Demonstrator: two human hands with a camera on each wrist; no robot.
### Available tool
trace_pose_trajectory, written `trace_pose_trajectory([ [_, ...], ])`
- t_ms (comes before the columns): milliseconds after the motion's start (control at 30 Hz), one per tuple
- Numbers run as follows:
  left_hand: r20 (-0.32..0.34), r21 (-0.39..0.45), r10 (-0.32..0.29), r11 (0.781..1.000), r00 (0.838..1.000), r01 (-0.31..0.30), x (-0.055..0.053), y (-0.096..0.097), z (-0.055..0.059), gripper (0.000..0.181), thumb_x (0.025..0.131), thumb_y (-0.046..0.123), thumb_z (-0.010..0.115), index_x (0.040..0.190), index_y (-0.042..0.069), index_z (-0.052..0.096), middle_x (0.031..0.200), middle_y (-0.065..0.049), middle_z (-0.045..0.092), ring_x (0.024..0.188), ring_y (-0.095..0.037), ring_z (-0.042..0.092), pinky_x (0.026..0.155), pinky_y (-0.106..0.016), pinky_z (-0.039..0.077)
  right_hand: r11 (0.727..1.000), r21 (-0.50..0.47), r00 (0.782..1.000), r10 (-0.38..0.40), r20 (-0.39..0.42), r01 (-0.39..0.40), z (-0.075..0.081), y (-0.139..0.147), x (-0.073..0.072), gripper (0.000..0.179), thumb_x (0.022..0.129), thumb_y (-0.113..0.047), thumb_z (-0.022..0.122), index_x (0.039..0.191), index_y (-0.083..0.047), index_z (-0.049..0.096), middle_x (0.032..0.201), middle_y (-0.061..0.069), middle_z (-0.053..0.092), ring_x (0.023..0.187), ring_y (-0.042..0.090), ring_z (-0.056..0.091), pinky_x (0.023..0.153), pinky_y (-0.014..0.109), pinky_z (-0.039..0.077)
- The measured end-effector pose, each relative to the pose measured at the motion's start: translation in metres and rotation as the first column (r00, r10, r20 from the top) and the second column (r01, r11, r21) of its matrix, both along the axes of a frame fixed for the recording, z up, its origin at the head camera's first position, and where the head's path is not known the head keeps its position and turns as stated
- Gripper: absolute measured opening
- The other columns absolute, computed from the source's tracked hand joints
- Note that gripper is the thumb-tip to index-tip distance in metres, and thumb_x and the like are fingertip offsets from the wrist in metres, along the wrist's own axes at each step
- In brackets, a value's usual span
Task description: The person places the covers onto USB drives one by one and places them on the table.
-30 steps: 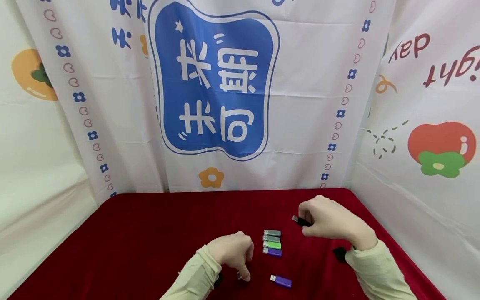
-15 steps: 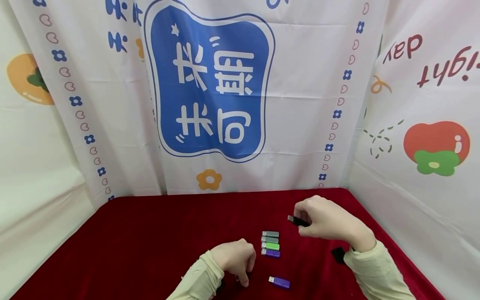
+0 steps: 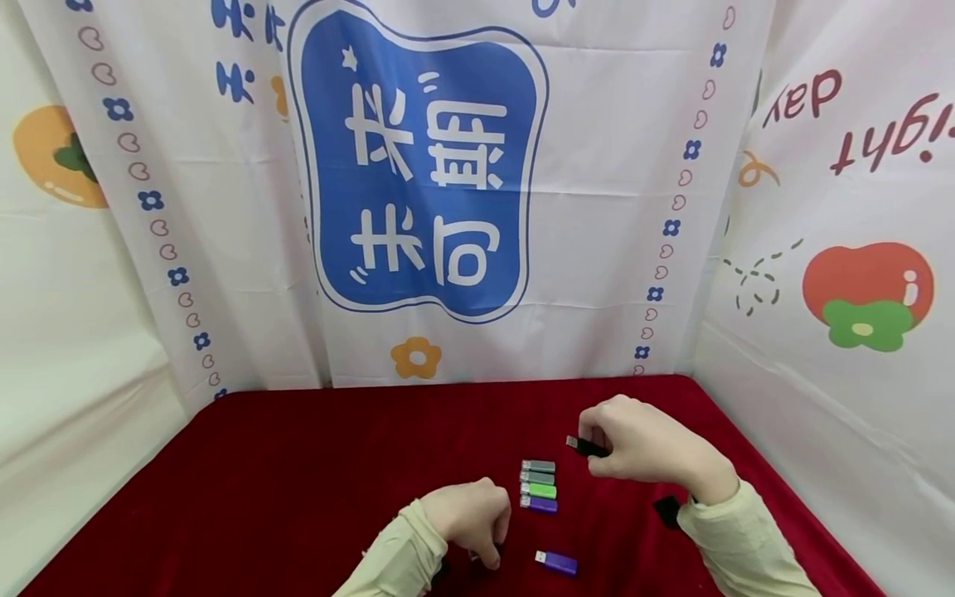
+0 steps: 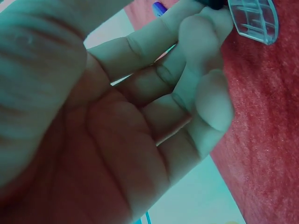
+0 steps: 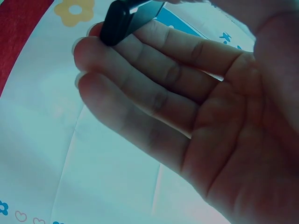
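Note:
In the head view my right hand pinches a black USB stick above the cloth, its metal plug pointing left. The right wrist view shows the stick's black body at the fingertips. My left hand is low over the cloth, thumb and fingers pinching a small dark piece, probably another USB stick, with a clear plastic cap beside it; the fingers hide most of it. Between the hands lies a row of USB sticks: two grey, one green, one purple.
A separate purple USB stick lies nearer me, right of the left hand. Dark red cloth covers the table. White printed curtains enclose the back and sides. A black object shows by the right sleeve.
My right hand has moved slightly left and lower with the black USB stick. The left hand has shifted a little right and nearer, still pinching. The row has not been rearranged.

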State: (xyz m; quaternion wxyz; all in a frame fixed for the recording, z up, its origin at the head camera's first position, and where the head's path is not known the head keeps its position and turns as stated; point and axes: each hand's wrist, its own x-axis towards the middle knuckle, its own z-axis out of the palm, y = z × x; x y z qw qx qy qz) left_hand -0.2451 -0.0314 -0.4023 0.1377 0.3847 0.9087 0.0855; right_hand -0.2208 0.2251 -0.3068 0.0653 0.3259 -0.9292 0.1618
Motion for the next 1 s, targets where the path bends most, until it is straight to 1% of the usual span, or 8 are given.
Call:
trace_pose_trajectory([
  [167, -0.045, 0.016, -0.019, 1.0, 0.999, 0.02, -0.001, 0.0, 0.002, 0.024, 0.068, 0.016, 0.09, 0.067, 0.019, 0.066, 0.055, 0.016, 0.054, 0.047, 0.002, 0.051, 0.051, -0.016, 0.044, 1.0, 0.002, 1.0, -0.004, -0.006, 0.004, 0.0, 0.0, 0.001, 0.023, 0.073, -0.007, 0.07, 0.071, -0.026, 0.057, 0.06, -0.014, 0.049, 0.057, 0.003, 0.046, 0.052, 0.025, 0.043],
  [233, -0.043, 0.029, -0.029, 0.999, 0.999, 0.031, -0.002, -0.001, 0.004, 0.022, 0.07, 0.016, 0.089, 0.069, 0.019, 0.067, 0.056, 0.016, 0.055, 0.049, 0.003, 0.052, 0.051, -0.016, 0.044, 1.0, 0.002, 1.0, -0.003, -0.008, 0.003, 0.0, 0.0, 0.001, 0.023, 0.073, -0.007, 0.07, 0.071, -0.026, 0.057, 0.06, -0.014, 0.049, 0.057, 0.003, 0.046, 0.052, 0.025, 0.043],
  [400, -0.035, 0.085, -0.065, 0.994, 0.997, 0.068, -0.005, -0.004, 0.01, 0.018, 0.074, 0.014, 0.085, 0.075, 0.017, 0.067, 0.063, 0.015, 0.056, 0.057, 0.004, 0.053, 0.055, -0.014, 0.045, 1.0, 0.005, 1.0, -0.003, -0.013, 0.003, 0.001, 0.001, 0.0, 0.023, 0.073, -0.007, 0.07, 0.071, -0.026, 0.057, 0.06, -0.015, 0.049, 0.057, 0.003, 0.047, 0.052, 0.025, 0.044],
  [600, -0.062, 0.154, -0.101, 0.982, 0.993, 0.109, -0.01, -0.01, 0.018, 0.012, 0.083, 0.012, 0.079, 0.082, 0.014, 0.067, 0.07, 0.013, 0.054, 0.061, 0.001, 0.052, 0.058, -0.015, 0.045, 1.0, 0.004, 1.0, -0.008, -0.024, 0.008, 0.002, 0.002, 0.0, 0.023, 0.072, -0.007, 0.07, 0.07, -0.026, 0.057, 0.058, -0.014, 0.047, 0.056, 0.003, 0.044, 0.051, 0.024, 0.041],
  [733, -0.128, 0.199, -0.114, 0.97, 0.985, 0.138, -0.015, -0.012, 0.025, 0.008, 0.087, 0.014, 0.077, 0.088, 0.013, 0.069, 0.078, 0.009, 0.058, 0.067, 0.001, 0.052, 0.062, -0.015, 0.045, 1.0, 0.001, 1.0, -0.01, -0.019, 0.01, 0.001, 0.002, 0.0, 0.023, 0.072, -0.007, 0.07, 0.071, -0.026, 0.057, 0.057, -0.013, 0.047, 0.055, 0.002, 0.044, 0.051, 0.024, 0.04],
  [867, -0.203, 0.284, -0.096, 0.947, 0.975, 0.152, -0.017, -0.016, 0.03, 0.009, 0.088, 0.016, 0.076, 0.095, 0.013, 0.071, 0.089, 0.005, 0.06, 0.071, 0.0, 0.053, 0.064, -0.014, 0.046, 1.0, -0.003, 1.0, -0.008, -0.011, 0.008, 0.001, 0.001, 0.0, 0.023, 0.073, -0.007, 0.07, 0.071, -0.026, 0.058, 0.058, -0.013, 0.047, 0.056, 0.002, 0.044, 0.051, 0.024, 0.041],
  [933, -0.221, 0.344, -0.089, 0.924, 0.971, 0.163, -0.018, -0.017, 0.033, 0.01, 0.09, 0.016, 0.075, 0.099, 0.012, 0.071, 0.092, 0.003, 0.06, 0.071, -0.001, 0.053, 0.065, -0.014, 0.046, 1.0, -0.002, 1.0, -0.007, -0.011, 0.006, 0.0, 0.001, -0.001, 0.023, 0.073, -0.007, 0.071, 0.071, -0.026, 0.058, 0.058, -0.014, 0.048, 0.056, 0.003, 0.045, 0.051, 0.024, 0.042],
  [1000, -0.253, 0.408, -0.087, 0.893, 0.963, 0.188, -0.017, -0.017, 0.036, 0.011, 0.091, 0.015, 0.074, 0.101, 0.012, 0.07, 0.093, 0.003, 0.059, 0.072, -0.002, 0.053, 0.065, -0.013, 0.046, 1.0, 0.0, 1.0, -0.005, -0.017, 0.005, 0.0, 0.0, -0.001, 0.023, 0.073, -0.008, 0.071, 0.071, -0.026, 0.058, 0.058, -0.014, 0.047, 0.056, 0.003, 0.045, 0.051, 0.024, 0.042],
])
